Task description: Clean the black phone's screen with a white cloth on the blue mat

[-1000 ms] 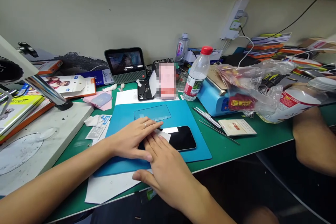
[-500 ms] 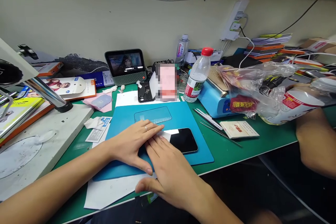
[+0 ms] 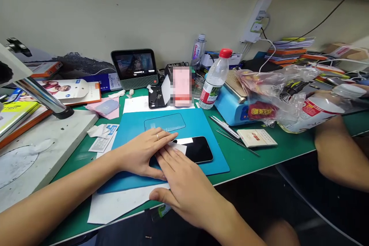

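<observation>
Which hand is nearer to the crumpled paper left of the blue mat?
Left. The left hand is over the blue mat, right of the crumpled paper; the right hand, partly over the phone, is farther right.

Room right of phone (tools beyond)

From here I have the left hand palm down, fingers extended, its forearm slanting in from lower left. My right hand angles in against it, fingers together, thumb spread apart.
</observation>
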`<state>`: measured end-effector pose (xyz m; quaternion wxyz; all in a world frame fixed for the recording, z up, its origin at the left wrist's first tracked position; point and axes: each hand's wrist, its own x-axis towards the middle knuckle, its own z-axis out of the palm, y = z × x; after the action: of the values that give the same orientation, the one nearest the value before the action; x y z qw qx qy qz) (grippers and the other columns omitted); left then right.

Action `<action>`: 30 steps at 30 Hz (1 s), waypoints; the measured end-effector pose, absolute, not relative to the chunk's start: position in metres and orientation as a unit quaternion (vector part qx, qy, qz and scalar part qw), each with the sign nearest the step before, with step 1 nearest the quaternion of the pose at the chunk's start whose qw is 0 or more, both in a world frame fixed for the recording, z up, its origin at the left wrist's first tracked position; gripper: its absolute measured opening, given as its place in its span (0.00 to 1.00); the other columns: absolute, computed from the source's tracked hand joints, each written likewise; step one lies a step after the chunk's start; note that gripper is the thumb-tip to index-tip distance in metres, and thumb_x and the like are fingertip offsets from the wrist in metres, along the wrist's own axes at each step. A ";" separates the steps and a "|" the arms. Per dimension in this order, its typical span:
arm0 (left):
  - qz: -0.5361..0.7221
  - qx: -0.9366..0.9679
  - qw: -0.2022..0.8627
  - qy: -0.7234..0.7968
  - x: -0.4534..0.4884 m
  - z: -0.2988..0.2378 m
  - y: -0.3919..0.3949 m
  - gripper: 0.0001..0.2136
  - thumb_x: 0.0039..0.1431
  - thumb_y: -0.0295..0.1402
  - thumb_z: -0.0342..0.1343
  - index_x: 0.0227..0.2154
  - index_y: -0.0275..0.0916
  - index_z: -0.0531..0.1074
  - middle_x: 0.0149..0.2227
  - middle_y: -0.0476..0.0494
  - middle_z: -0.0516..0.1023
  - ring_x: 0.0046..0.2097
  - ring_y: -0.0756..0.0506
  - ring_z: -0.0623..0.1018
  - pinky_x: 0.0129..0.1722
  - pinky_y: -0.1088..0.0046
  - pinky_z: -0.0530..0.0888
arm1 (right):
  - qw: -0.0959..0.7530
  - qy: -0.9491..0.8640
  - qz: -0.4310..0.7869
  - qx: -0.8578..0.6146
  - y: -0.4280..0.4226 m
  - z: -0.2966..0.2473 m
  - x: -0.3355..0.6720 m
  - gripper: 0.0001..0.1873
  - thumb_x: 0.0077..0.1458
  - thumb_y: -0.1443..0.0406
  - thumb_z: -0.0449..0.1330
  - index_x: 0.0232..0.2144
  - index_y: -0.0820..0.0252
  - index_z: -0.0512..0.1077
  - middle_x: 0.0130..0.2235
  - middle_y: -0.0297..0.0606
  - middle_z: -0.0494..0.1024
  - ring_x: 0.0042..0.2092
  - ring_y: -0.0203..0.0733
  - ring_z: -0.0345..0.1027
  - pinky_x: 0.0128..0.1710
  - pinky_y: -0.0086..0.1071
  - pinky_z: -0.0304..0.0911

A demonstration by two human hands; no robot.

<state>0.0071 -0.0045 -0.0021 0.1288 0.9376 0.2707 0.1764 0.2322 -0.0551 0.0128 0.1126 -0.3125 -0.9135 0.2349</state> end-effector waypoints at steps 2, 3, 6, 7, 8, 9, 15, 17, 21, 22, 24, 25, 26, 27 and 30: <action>0.177 0.934 0.132 0.281 0.008 -0.002 -0.005 0.47 0.59 0.50 0.63 0.73 0.42 0.43 0.59 0.31 0.71 0.54 0.34 0.73 0.55 0.54 0.71 | 0.105 -0.913 0.236 -0.317 -0.062 0.011 0.238 0.42 0.70 0.45 0.49 0.73 0.67 0.51 0.75 0.48 0.52 0.75 0.50 0.44 0.74 0.44 0.43; 0.178 0.933 0.135 0.283 0.009 -0.002 -0.005 0.47 0.59 0.49 0.63 0.73 0.42 0.43 0.59 0.31 0.71 0.54 0.34 0.73 0.55 0.54 0.71 | 0.104 -0.912 0.237 -0.319 -0.064 0.010 0.239 0.41 0.70 0.46 0.49 0.73 0.66 0.51 0.75 0.47 0.52 0.75 0.49 0.44 0.75 0.44 0.42; 0.180 0.932 0.142 0.279 0.009 -0.002 -0.005 0.46 0.60 0.48 0.63 0.73 0.43 0.43 0.58 0.33 0.71 0.53 0.35 0.73 0.54 0.54 0.71 | 0.118 -0.907 0.230 -0.333 -0.059 0.012 0.235 0.42 0.69 0.45 0.50 0.72 0.69 0.54 0.74 0.50 0.55 0.75 0.50 0.45 0.74 0.44 0.44; 0.181 0.932 0.144 0.278 0.009 -0.003 -0.005 0.46 0.60 0.48 0.63 0.73 0.43 0.42 0.57 0.33 0.71 0.53 0.35 0.73 0.53 0.55 0.71 | 0.125 -0.907 0.224 -0.334 -0.055 0.012 0.232 0.42 0.69 0.45 0.50 0.72 0.70 0.54 0.73 0.51 0.56 0.75 0.50 0.46 0.74 0.43 0.44; 0.180 0.931 0.147 0.280 0.008 -0.003 -0.005 0.46 0.60 0.48 0.63 0.73 0.44 0.43 0.57 0.33 0.71 0.52 0.36 0.72 0.53 0.55 0.71 | 0.132 -0.908 0.217 -0.333 -0.052 0.013 0.231 0.42 0.69 0.45 0.50 0.71 0.71 0.55 0.73 0.52 0.57 0.75 0.50 0.45 0.74 0.43 0.45; 0.177 0.930 0.150 0.284 0.008 -0.004 -0.005 0.46 0.61 0.48 0.63 0.73 0.44 0.43 0.57 0.33 0.71 0.52 0.36 0.72 0.53 0.55 0.71 | 0.136 -0.910 0.210 -0.330 -0.049 0.013 0.231 0.42 0.69 0.45 0.50 0.71 0.71 0.55 0.73 0.52 0.57 0.75 0.49 0.45 0.74 0.43 0.45; 0.150 0.930 0.153 0.300 0.006 -0.002 -0.006 0.43 0.63 0.48 0.61 0.73 0.43 0.44 0.60 0.33 0.69 0.54 0.35 0.71 0.54 0.55 0.70 | 0.098 -0.892 0.144 -0.416 -0.044 0.007 0.268 0.45 0.69 0.43 0.46 0.71 0.73 0.54 0.73 0.54 0.52 0.75 0.55 0.44 0.73 0.52 0.48; 0.142 0.930 0.154 0.303 0.006 -0.002 -0.006 0.42 0.64 0.48 0.60 0.72 0.43 0.45 0.60 0.33 0.69 0.55 0.35 0.71 0.54 0.55 0.70 | 0.092 -0.879 0.116 -0.453 -0.044 0.005 0.281 0.44 0.70 0.43 0.44 0.72 0.73 0.53 0.74 0.54 0.50 0.75 0.56 0.43 0.72 0.55 0.48; 0.140 0.930 0.153 0.305 0.007 0.000 -0.006 0.40 0.64 0.47 0.59 0.72 0.44 0.45 0.61 0.34 0.69 0.55 0.35 0.71 0.55 0.55 0.70 | 0.091 -0.873 0.094 -0.470 -0.055 0.004 0.291 0.43 0.71 0.44 0.43 0.72 0.73 0.52 0.74 0.51 0.48 0.75 0.56 0.43 0.72 0.55 0.49; 0.142 0.930 0.152 0.304 0.007 0.000 -0.007 0.40 0.65 0.47 0.59 0.72 0.44 0.45 0.61 0.34 0.69 0.55 0.35 0.71 0.55 0.55 0.70 | 0.091 -0.872 0.089 -0.472 -0.060 0.003 0.292 0.43 0.71 0.44 0.43 0.72 0.73 0.51 0.74 0.51 0.48 0.74 0.56 0.43 0.72 0.55 0.50; 0.143 0.930 0.150 0.303 0.007 0.000 -0.007 0.40 0.65 0.47 0.58 0.72 0.44 0.44 0.61 0.34 0.68 0.55 0.35 0.71 0.55 0.55 0.70 | 0.091 -0.871 0.081 -0.476 -0.070 0.003 0.295 0.43 0.71 0.45 0.43 0.73 0.73 0.50 0.74 0.51 0.48 0.74 0.56 0.44 0.71 0.55 0.53; 0.141 0.930 0.151 0.303 0.007 0.000 -0.007 0.40 0.65 0.47 0.58 0.72 0.44 0.44 0.61 0.34 0.68 0.56 0.35 0.71 0.55 0.55 0.70 | 0.090 -0.870 0.078 -0.478 -0.072 0.002 0.296 0.43 0.71 0.45 0.44 0.73 0.72 0.50 0.74 0.50 0.48 0.74 0.56 0.44 0.70 0.56 0.54; 0.139 0.930 0.153 0.304 0.007 0.000 -0.007 0.40 0.65 0.47 0.59 0.72 0.44 0.44 0.61 0.34 0.68 0.56 0.35 0.71 0.55 0.55 0.70 | 0.088 -0.869 0.077 -0.481 -0.072 0.002 0.297 0.42 0.71 0.46 0.44 0.73 0.71 0.49 0.74 0.50 0.48 0.74 0.57 0.44 0.70 0.57 0.54; 0.137 0.930 0.154 0.305 0.007 0.000 -0.007 0.41 0.64 0.47 0.59 0.72 0.44 0.45 0.61 0.34 0.68 0.56 0.35 0.70 0.55 0.55 0.70 | 0.085 -0.867 0.078 -0.484 -0.070 0.002 0.297 0.42 0.71 0.46 0.44 0.73 0.71 0.50 0.74 0.50 0.48 0.74 0.57 0.44 0.70 0.57 0.54; 0.139 0.930 0.152 0.305 0.007 0.000 -0.006 0.40 0.64 0.47 0.59 0.72 0.43 0.46 0.60 0.34 0.69 0.55 0.35 0.71 0.54 0.55 0.70 | 0.071 -0.864 0.089 -0.490 -0.050 0.003 0.292 0.41 0.71 0.46 0.42 0.72 0.72 0.53 0.73 0.51 0.50 0.74 0.57 0.45 0.71 0.59 0.51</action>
<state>0.0068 -0.0061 0.0003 0.1518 0.9299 0.3049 0.1388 0.2918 -0.0501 0.0026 0.0715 -0.4896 -0.8645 0.0891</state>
